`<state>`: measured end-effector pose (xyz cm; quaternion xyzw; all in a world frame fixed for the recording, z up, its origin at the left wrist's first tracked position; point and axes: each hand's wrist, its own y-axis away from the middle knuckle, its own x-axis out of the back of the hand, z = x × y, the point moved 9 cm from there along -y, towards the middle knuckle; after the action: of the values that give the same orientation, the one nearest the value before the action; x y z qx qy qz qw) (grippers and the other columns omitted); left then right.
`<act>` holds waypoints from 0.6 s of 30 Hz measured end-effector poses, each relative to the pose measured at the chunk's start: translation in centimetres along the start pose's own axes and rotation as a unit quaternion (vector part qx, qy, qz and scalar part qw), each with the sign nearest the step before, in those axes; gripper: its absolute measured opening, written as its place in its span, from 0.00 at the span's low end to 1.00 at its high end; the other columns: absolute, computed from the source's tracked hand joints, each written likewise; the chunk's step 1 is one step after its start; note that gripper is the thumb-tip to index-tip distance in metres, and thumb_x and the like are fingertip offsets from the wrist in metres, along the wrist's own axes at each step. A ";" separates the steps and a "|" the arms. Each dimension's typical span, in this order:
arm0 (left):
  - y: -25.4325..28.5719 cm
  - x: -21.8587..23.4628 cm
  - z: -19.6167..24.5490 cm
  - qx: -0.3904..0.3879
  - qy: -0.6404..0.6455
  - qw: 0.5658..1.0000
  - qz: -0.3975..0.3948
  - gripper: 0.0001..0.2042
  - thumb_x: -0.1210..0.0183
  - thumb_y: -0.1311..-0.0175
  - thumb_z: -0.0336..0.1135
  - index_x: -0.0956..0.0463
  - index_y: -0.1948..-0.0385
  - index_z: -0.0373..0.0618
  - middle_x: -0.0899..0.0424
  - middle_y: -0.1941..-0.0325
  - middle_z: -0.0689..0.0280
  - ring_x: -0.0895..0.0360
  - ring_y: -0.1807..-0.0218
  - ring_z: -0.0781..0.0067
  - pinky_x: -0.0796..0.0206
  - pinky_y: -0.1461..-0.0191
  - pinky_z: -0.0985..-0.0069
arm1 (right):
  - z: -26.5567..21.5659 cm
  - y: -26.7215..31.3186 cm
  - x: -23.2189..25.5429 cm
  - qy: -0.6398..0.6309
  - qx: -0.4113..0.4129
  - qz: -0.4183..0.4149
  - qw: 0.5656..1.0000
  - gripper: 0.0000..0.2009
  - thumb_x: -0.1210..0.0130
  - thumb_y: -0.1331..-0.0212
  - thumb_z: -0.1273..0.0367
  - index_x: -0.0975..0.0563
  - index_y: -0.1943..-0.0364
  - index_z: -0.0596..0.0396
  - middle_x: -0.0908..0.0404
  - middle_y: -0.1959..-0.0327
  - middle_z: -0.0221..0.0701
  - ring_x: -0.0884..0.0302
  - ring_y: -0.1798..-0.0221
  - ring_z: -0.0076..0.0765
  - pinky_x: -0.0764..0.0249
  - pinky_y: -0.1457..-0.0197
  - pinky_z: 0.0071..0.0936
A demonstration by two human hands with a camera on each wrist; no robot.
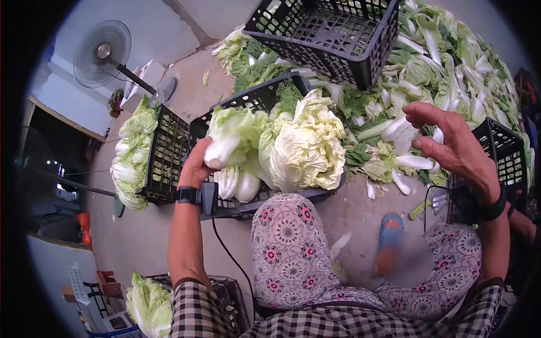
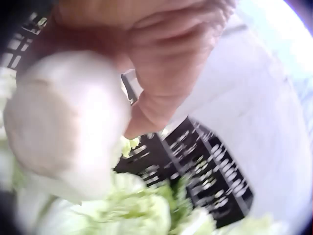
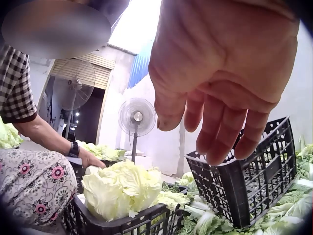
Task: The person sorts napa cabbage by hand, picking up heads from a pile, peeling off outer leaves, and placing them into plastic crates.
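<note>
Bare concrete floor [image 1: 141,236], pale walls, two standing fans. Heaped cabbage trimmings [image 1: 451,73] and black plastic crates [image 1: 332,34] crowd the front. Left hand [image 1: 194,166] grasps a pale green napa cabbage [image 1: 234,135] above the filled crate [image 1: 248,98]; right hand [image 1: 451,143] hangs released, fingers relaxed.

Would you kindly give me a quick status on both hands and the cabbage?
Left hand grips cabbage by its stem end, over the crate. Right hand open, holding nothing, raised above the leaf pile. Nothing blocking.

The black crate [image 1: 248,107] is viewed from above by the head camera, from very close by the left wrist camera [image 2: 205,161], and sideways from nearby by the right wrist camera [image 3: 122,223].
</note>
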<state>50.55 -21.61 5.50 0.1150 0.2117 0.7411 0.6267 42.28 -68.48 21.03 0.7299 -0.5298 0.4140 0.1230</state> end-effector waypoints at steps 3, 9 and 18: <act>3.3 -1.0 2.8 -0.064 0.209 0.973 -0.073 0.18 0.47 0.42 0.43 0.29 0.52 0.47 0.21 0.56 0.63 0.23 0.58 0.62 0.29 0.56 0.63 | -2.4 -0.1 0.5 0.053 0.065 0.016 0.996 0.27 0.42 0.52 0.66 0.33 0.45 0.59 0.25 0.53 0.43 0.27 0.50 0.45 0.31 0.47 0.35; 11.1 -9.5 8.3 -0.160 0.170 0.944 -0.232 0.22 0.51 0.36 0.40 0.39 0.43 0.39 0.30 0.44 0.52 0.30 0.44 0.54 0.31 0.46 0.62 | -10.4 1.0 1.1 0.135 0.219 0.160 0.953 0.39 0.33 0.62 0.65 0.40 0.41 0.53 0.37 0.42 0.46 0.40 0.38 0.50 0.42 0.35 0.45; 19.2 -23.9 1.0 -0.039 0.193 0.921 -0.337 0.29 0.51 0.37 0.47 0.48 0.37 0.44 0.33 0.41 0.54 0.40 0.37 0.54 0.35 0.43 0.57 | -14.3 4.5 0.6 0.115 0.321 0.160 0.926 0.36 0.31 0.72 0.65 0.35 0.50 0.46 0.28 0.63 0.37 0.29 0.56 0.43 0.33 0.49 0.45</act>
<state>38.61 -47.19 17.43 -0.1328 0.3251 0.5019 0.7904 31.58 -61.90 29.26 0.5833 -0.4602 0.6574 -0.1259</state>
